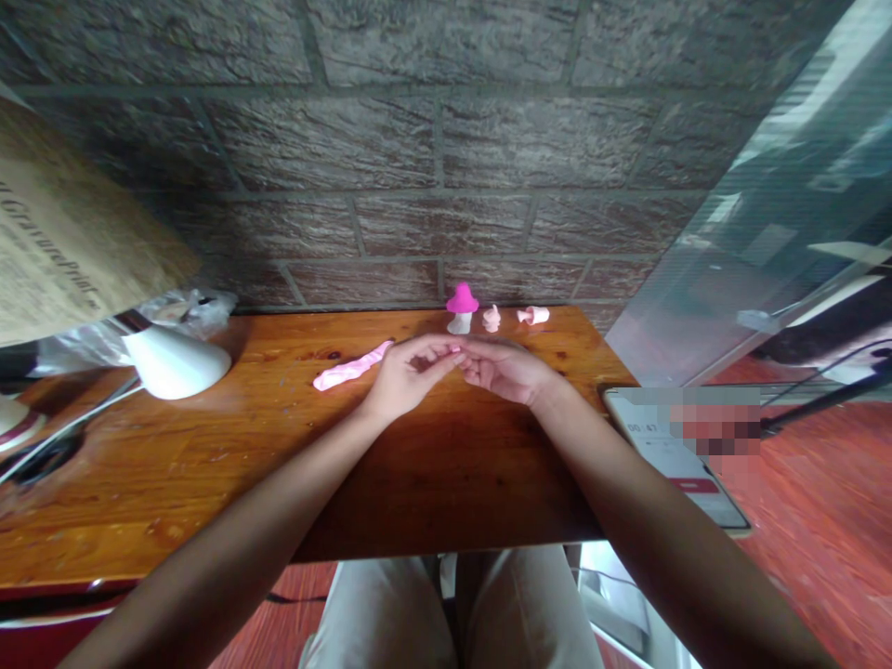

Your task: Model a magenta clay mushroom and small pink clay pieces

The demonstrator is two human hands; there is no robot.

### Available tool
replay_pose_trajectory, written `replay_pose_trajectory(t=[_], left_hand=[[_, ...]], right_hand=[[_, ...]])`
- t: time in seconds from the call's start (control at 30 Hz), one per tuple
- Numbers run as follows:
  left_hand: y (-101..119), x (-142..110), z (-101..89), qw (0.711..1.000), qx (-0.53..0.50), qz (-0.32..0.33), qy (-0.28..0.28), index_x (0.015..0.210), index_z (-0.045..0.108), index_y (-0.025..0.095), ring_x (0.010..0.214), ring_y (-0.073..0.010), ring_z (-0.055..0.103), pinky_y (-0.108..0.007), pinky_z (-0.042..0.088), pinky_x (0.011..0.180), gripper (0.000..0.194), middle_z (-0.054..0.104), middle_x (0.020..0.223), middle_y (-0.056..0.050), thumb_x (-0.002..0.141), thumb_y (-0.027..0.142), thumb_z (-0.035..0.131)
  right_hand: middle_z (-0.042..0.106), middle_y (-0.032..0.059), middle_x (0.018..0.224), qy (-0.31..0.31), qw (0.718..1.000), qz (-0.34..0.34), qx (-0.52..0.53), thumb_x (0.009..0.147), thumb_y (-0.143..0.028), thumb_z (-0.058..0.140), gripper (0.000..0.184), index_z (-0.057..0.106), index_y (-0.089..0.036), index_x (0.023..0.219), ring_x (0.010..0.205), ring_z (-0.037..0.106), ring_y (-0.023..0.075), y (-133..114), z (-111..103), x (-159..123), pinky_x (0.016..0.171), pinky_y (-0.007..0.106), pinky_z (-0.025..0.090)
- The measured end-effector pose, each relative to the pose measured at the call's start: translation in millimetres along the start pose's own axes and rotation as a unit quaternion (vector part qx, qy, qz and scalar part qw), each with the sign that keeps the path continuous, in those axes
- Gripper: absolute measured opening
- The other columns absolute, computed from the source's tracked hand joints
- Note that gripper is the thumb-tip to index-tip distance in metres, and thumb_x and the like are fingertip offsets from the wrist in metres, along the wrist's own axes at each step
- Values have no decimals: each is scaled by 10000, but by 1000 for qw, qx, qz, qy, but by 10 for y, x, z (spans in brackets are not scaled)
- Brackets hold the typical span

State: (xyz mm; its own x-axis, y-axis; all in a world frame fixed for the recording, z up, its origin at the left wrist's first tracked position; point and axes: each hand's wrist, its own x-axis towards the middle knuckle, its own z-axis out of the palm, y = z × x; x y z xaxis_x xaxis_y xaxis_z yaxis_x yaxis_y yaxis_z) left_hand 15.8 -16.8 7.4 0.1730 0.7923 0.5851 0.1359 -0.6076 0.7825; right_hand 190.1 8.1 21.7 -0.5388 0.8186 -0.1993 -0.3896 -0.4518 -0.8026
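My left hand (413,373) and my right hand (507,368) meet over the middle of the wooden table, fingertips together. Between them shows a tiny pink lump of what looks like modelling clay (456,349), pinched by both; the fingers cover most of it. A long pink clay strip (352,367) lies just left of my left hand. Behind the hands stands a mushroom figure (462,302) with a bright pink cap and whitish stem. To its right are a small pale pink figure (491,319) and a pale pink cup-shaped piece (535,316), lying on its side.
A grey brick wall (390,149) rises directly behind the table (229,446). At left are a white lamp-like object (177,360), a plastic bag (188,311), cables and a large printed brown paper sheet (70,232). A phone or tablet (669,465) lies by my right forearm.
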Motion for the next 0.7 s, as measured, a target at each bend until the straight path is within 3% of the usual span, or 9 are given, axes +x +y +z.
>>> replay_pose_trajectory(t=[0.37,0.7], left_hand=[[-6,0,2,1000,13,12,-6,963,745,169,670,-118,666,-216,521,635,177,765,816,-38,839,294,725],[-2,-2,2,1000,9,-18,9,968,738,163,569,-93,604,-202,487,557,208,717,739,-20,865,340,696]], right_hand=[[715,-17,722,8,1000,-9,13,831,-115,745,65,715,-148,879,598,626,44,-8,-21,13,530,125,471],[688,-27,694,10,1000,-4,-6,850,-120,727,31,706,-143,852,565,596,40,-42,25,-40,528,135,464]])
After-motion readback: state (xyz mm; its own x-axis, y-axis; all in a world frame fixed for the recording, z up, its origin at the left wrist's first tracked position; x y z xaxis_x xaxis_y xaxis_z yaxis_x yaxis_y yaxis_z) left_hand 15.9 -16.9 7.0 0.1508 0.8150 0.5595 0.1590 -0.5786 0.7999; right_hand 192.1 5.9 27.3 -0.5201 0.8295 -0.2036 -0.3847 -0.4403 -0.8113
